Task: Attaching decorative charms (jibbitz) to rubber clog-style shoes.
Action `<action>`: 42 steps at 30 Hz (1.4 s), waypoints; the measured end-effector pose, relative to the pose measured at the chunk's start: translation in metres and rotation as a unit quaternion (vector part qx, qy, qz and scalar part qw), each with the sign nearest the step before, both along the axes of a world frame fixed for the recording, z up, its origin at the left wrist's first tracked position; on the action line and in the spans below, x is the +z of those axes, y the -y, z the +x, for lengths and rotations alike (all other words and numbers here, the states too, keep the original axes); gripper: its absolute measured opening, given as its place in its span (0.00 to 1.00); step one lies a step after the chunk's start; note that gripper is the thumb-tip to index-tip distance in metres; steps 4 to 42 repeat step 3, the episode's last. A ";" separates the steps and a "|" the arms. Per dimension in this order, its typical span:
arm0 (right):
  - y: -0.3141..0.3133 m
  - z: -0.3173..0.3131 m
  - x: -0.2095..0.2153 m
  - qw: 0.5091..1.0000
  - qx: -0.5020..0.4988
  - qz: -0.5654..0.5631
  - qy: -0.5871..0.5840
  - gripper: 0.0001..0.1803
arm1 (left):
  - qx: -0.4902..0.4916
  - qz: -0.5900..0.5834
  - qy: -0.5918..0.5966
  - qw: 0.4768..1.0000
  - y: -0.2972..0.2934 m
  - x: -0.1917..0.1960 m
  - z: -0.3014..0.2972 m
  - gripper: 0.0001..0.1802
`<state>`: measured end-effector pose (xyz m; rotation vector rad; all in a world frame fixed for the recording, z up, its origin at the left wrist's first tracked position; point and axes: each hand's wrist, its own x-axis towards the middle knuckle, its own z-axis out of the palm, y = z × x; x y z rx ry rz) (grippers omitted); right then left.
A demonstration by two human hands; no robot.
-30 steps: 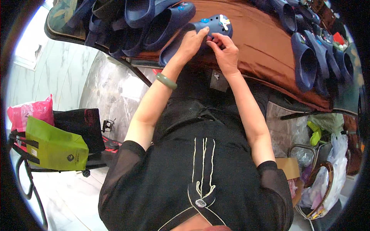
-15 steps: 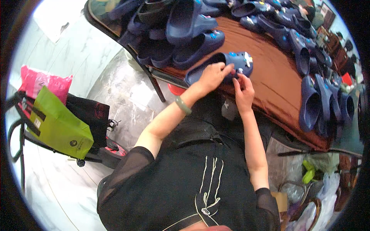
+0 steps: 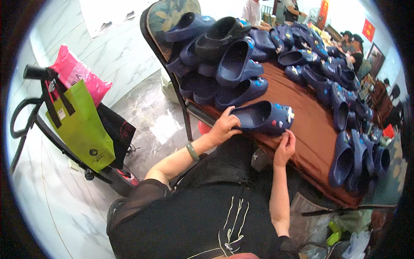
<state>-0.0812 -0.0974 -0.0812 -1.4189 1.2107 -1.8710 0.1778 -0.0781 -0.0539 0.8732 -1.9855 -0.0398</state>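
Note:
A navy blue foam clog (image 3: 262, 117) lies at the near edge of the brown-covered table, its toe pointing right. Small white, red and yellow charms (image 3: 290, 114) sit on its toe part. My left hand (image 3: 223, 127), a green bangle on its wrist, grips the clog's heel end, thumb and fingers around the rim. Right by the toe, my right hand (image 3: 285, 149) has its thumb and fingertips pinched together at the clog's near side. Whether a small piece is between those fingertips is hidden from me.
A stack of navy clogs (image 3: 239, 64) stands at the table's left end. More decorated clogs (image 3: 340, 103) line the far and right sides of the brown cloth (image 3: 308, 142). At left, a green bag (image 3: 82, 125) hangs on a black metal frame. Other people work in the background.
My left hand has moved from over the clog's opening to its heel end and grips it there. My right hand has shifted to the toe's near side. The view has tilted up.

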 end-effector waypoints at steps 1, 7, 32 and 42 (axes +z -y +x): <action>-0.001 -0.006 -0.001 1.000 0.013 -0.002 0.027 0.10 | -0.010 -0.001 0.000 1.000 -0.002 0.008 -0.001 0.16; -0.001 -0.020 0.006 0.998 0.016 -0.009 0.053 0.11 | -0.017 -0.018 -0.012 1.000 -0.013 0.028 -0.005 0.15; -0.001 -0.020 0.006 0.998 0.016 -0.009 0.053 0.11 | -0.017 -0.018 -0.012 1.000 -0.013 0.028 -0.005 0.15; -0.001 -0.020 0.006 0.998 0.016 -0.009 0.053 0.11 | -0.017 -0.018 -0.012 1.000 -0.013 0.028 -0.005 0.15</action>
